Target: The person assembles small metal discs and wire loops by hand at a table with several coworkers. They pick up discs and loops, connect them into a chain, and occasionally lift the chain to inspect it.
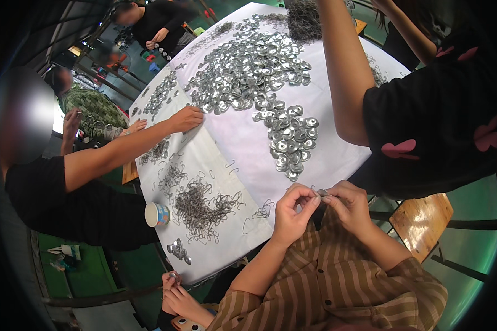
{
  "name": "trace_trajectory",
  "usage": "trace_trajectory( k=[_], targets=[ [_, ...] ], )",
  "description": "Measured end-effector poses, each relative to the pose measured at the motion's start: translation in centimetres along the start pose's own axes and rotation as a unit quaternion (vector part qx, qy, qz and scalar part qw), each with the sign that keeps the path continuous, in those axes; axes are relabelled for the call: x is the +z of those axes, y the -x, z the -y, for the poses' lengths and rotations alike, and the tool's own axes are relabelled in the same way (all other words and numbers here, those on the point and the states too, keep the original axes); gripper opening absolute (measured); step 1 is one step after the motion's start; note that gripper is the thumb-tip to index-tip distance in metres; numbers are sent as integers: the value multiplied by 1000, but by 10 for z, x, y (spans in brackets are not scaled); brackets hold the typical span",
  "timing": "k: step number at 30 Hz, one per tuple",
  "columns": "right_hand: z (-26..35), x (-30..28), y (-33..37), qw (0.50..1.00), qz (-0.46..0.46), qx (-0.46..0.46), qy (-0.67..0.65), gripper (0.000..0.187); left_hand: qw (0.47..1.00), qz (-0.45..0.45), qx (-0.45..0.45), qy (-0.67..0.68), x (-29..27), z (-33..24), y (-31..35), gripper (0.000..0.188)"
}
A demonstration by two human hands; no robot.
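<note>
White-covered table (232, 149) is filling the middle of the view; green floor (472, 256) is showing at right, beside a wooden stool (422, 223). Heap of silvery discs (243, 69) is spreading over the far half and narrowing toward the person. Tangle of wire hooks (196, 209) is lying nearer, at left, close to a paper cup (157, 214). A co-worker's hand (186, 118) is resting beside the heap. Left hand (295, 214) and right hand (349, 207) are both pinching a small metal piece (322, 192) between their fingertips, just nearer than the heap's tip.
</note>
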State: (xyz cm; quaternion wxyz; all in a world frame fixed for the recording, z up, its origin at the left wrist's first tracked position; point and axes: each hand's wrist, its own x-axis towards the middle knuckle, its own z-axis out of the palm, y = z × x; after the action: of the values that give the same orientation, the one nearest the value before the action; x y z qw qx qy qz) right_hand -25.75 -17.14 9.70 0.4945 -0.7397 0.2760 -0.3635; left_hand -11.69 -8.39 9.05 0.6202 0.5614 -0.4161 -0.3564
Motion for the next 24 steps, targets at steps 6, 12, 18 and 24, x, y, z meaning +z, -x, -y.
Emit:
trace_trajectory(
  k=[6, 12, 18, 24],
  targets=[
    [3, 0, 1, 999, -5, -17, 36, 9, 984, -27, -13, 177, 9, 9, 5, 9],
    [5, -1, 1, 998, 9, -29, 61, 10, 944, -47, -59, 321, 12, 31, 13, 16],
    [7, 0, 3, 998, 31, -22, 47, 7, 968, -46, 1, 247, 11, 23, 14, 13],
    [-43, 6, -44, 1000, 4, 11, -8, 17, 997, -2, 81, 4, 6, 3, 22, 15]
  ],
)
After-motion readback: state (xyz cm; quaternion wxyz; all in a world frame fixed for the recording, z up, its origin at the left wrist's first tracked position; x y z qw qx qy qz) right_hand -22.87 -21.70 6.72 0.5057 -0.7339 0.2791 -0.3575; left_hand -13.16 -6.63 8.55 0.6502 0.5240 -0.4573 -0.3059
